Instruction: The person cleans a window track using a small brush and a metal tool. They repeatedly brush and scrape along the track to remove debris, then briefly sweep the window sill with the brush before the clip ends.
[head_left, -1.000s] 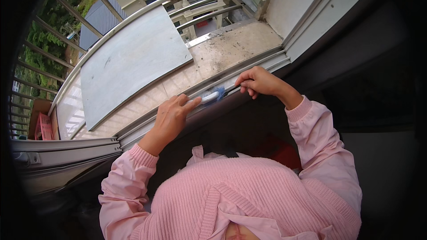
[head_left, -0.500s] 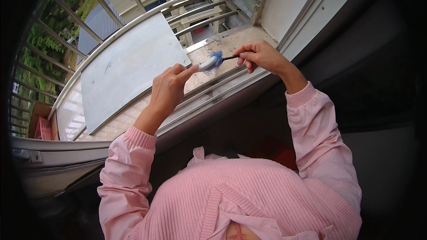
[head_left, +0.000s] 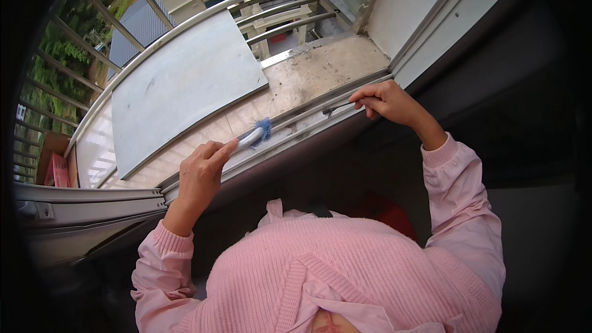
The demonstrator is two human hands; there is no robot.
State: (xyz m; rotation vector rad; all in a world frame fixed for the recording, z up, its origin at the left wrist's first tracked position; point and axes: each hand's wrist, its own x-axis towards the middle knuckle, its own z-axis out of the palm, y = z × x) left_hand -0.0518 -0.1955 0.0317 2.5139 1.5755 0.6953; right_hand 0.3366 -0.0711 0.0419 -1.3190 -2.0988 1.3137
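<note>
Fingers of the left hand (head_left: 200, 176) pinch a blue-bristled brush (head_left: 254, 135); the right hand (head_left: 385, 100) grips a thin tool (head_left: 338, 108); best to work each along the window track (head_left: 296, 124).

The left hand (head_left: 200, 176) covers most of a white brush handle (head_left: 248, 139), so only its tip and blue bristles show. The right hand (head_left: 385, 100) hides the grip of a thin dark tool (head_left: 336, 108), whose small end is too tiny to identify. The picture's rim fades into black
</note>
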